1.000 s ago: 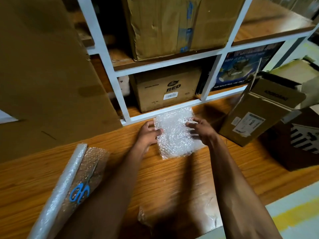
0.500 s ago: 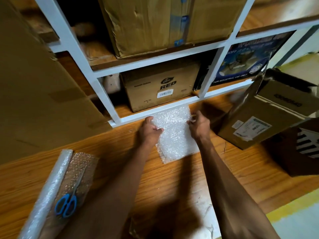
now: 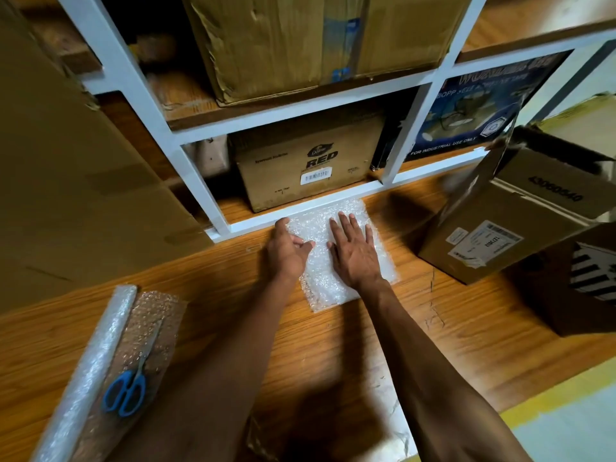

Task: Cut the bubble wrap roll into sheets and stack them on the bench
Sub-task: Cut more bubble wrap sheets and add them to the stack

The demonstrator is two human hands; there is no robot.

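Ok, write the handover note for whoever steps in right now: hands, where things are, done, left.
Left hand: open, at the left edge of the bubble wrap stack, holding nothing.
Right hand: open, flat on top of the stack.
The stack lies on the bench, against the white shelf frame.
Bubble wrap roll is at the near left, partly unrolled, with the blue scissors lying on it.
Done: several sheets cut and stacked.
Left: cut the rest of the roll and add those sheets.

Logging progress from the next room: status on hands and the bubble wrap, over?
Right hand flat, pressing the bubble wrap stack on the bench. Left hand at its left edge. Scissors idle on the roll. Nothing obstructing.
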